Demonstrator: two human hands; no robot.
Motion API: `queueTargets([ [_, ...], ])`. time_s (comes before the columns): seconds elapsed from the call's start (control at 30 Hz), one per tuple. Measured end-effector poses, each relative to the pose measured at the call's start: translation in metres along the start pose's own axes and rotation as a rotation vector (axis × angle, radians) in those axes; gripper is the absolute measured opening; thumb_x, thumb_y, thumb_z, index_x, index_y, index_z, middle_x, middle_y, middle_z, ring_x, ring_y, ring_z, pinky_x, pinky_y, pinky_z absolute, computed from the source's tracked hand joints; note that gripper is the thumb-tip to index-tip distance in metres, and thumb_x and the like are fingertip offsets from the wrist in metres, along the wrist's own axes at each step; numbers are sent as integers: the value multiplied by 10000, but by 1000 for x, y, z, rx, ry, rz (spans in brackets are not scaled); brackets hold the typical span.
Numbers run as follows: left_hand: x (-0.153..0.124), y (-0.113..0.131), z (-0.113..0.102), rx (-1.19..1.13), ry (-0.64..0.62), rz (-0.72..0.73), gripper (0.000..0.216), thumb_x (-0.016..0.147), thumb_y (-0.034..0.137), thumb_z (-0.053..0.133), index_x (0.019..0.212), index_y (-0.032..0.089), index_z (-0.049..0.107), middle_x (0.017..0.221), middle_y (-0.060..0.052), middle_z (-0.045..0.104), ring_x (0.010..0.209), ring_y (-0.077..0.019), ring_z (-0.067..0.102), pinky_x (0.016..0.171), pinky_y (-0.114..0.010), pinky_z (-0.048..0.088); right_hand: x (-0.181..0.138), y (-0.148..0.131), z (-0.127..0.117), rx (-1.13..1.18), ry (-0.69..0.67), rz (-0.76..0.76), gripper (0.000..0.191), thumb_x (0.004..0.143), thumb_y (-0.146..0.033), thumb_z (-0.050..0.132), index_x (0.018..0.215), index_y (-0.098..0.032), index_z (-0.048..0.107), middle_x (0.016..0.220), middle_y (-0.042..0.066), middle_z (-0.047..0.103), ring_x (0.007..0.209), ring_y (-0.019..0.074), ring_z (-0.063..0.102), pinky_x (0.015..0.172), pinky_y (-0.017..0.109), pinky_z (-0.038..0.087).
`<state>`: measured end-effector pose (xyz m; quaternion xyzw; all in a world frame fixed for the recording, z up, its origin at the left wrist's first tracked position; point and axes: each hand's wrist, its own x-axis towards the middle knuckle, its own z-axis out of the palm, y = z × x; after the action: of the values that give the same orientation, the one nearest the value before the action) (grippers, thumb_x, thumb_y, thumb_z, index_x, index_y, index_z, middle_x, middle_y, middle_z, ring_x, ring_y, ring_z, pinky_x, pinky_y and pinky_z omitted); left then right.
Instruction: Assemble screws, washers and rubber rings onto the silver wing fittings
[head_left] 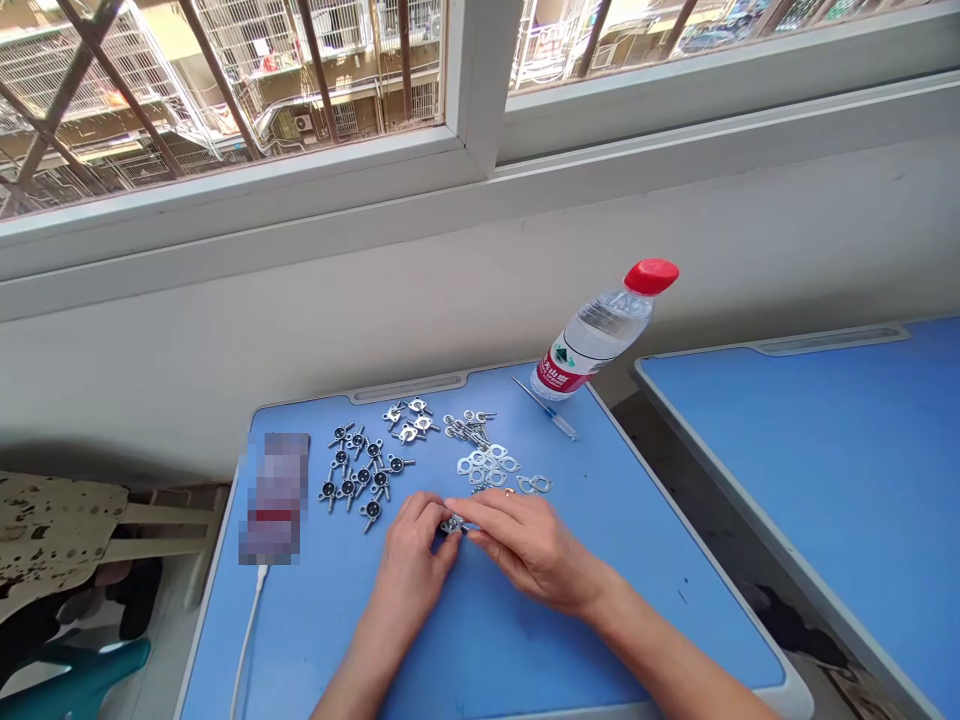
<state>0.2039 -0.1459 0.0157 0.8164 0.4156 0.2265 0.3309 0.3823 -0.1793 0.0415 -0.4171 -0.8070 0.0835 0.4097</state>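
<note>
My left hand [417, 552] is closed, thumb and fingers pinching a small metal fitting [452, 524] low over the blue table. From the other side my right hand [525, 545] reaches in, its fingertips pressed together at the same fitting; whatever they grip is hidden. Just beyond the hands lie flat oval metal plates with holes [487, 463] and a small cluster of screws with washers [469, 428]. To the left are several fittings with round black centres [364, 475]. Behind those sit a few fittings with plates on top [412, 420].
A water bottle with a red cap [600, 335] stands at the back right corner, beside a thin blue-and-clear screwdriver-like tool [547, 410]. A blurred phone-like object [277, 495] with a white cable [247, 635] lies at left. Another blue table [840, 430] is to the right.
</note>
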Motion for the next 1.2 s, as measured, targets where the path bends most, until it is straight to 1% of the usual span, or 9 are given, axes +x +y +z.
queueTargets([
  [0.07, 0, 0, 0, -3, 8, 1, 142, 839, 70, 556, 875, 201, 597, 906, -38, 633, 862, -201, 594, 746, -322, 510, 2, -2, -4, 45, -60, 47, 400, 981, -131, 360, 1368, -137, 460, 1062, 131, 697, 939, 207, 677, 721, 322, 581],
  [0.13, 0, 0, 0, -6, 6, 5, 153, 831, 64, 554, 876, 205, 595, 917, -41, 638, 867, -203, 598, 749, -325, 511, 3, -3, -6, 92, -96, 96, 418, 965, -93, 340, 1365, -144, 448, 1087, 128, 692, 974, 208, 670, 764, 336, 583],
  [0.37, 0, -3, 1, 9, -3, 11, 104, 861, 109, 540, 853, 204, 583, 937, -52, 634, 873, -205, 599, 762, -335, 510, -2, 5, 1, -11, -20, 60, 195, 1006, -174, 409, 1067, -175, 594, 755, 47, 672, 624, 163, 616, 529, 264, 494],
  [0.47, 0, -4, 1, -9, -9, 8, 92, 866, 123, 542, 866, 205, 583, 960, -58, 638, 890, -213, 603, 773, -342, 512, 0, 3, -1, -6, -60, 66, 220, 1008, -206, 387, 1122, -159, 568, 865, 89, 702, 734, 189, 662, 607, 291, 539],
  [0.57, 0, -3, 1, -15, -15, 3, 129, 849, 91, 536, 881, 204, 590, 942, -50, 633, 881, -210, 599, 763, -337, 510, 2, -1, -2, 42, -90, 66, 288, 984, -134, 343, 1207, -145, 524, 988, 119, 707, 885, 207, 680, 696, 318, 564],
  [0.7, 0, -2, 0, -2, -11, 4, 134, 850, 79, 533, 858, 200, 590, 916, -43, 628, 867, -204, 591, 753, -332, 507, 1, -1, 2, 56, -7, 55, 271, 975, -97, 390, 1185, -169, 546, 890, 73, 721, 738, 177, 673, 595, 282, 534],
  [0.87, 0, 0, -1, 23, -11, 10, 123, 857, 97, 536, 868, 210, 584, 940, -51, 634, 883, -213, 602, 760, -342, 515, 0, 1, 0, 78, 104, 119, 218, 975, -155, 464, 1159, -195, 574, 816, 41, 721, 694, 162, 680, 629, 273, 548],
  [1.07, -3, 0, -2, 74, 11, 27, 107, 859, 124, 569, 916, 205, 609, 983, -60, 636, 919, -223, 618, 790, -361, 528, -1, 4, -1, 82, -6, 165, 194, 973, -157, 447, 1068, -182, 615, 878, 78, 744, 731, 190, 709, 629, 297, 570],
  [1.2, -5, 0, -7, 108, 13, -3, 125, 837, 184, 644, 962, 187, 650, 1031, -80, 639, 932, -239, 629, 801, -369, 528, -2, 8, 3, 47, 14, 209, 195, 989, -185, 441, 1083, -179, 611, 881, 85, 743, 756, 203, 716, 649, 310, 582],
])
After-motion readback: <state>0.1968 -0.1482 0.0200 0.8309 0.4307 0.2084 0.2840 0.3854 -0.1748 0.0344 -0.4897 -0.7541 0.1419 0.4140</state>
